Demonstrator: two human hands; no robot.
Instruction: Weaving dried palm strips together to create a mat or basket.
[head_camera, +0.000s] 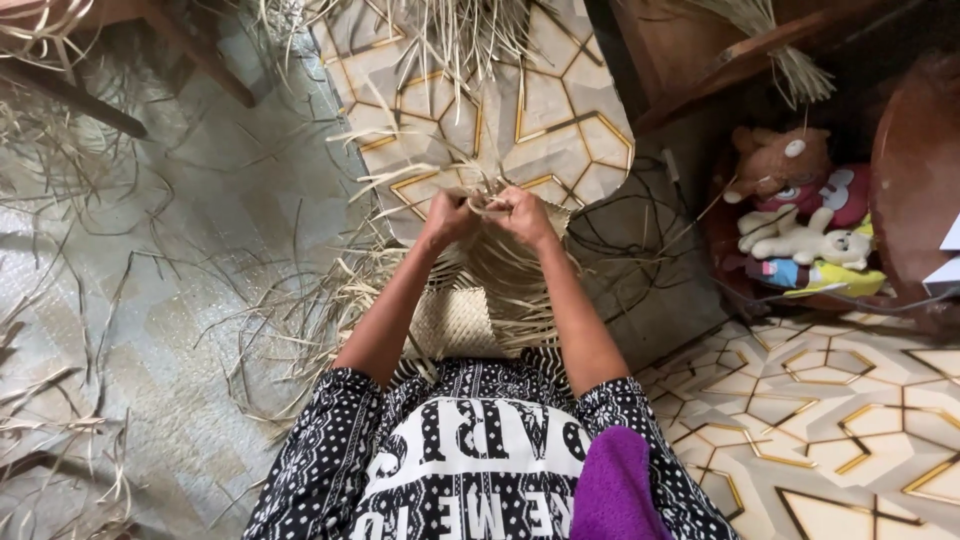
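Fingers: both sets curled together at the far edge of the woven mat (455, 320); the left hand (447, 215) pinches a pale straw strip (487, 203), the right hand (522, 213) grips the same strip from the other side; exact fingertip contact is too small to resolve.
Hands: side by side, nearly touching, knuckles up, just beyond the mat's finished part.
Woven mat: pale, tight plaited weave, lying on the person's lap between the forearms; its far edge runs out into loose unwoven strands under the hands.
Loose straw (300, 310): scattered left of the mat across a greyish floor mat (170, 330); more strands fan out beyond the mat, over the tiled floor.
Tiled floor (560, 110): cream tiles with gold hexagon lines, beyond the mat and again to its right.
Soft toys (800, 215): brown, white and red, heaped in a dark bowl-like tub, well right of the mat.
Wooden furniture (720, 55): dark brown legs and rails, beyond and right of the mat.
Clothing: black-and-white patterned top (460, 450) nearer than the mat; purple cloth (615, 485) at its right side.
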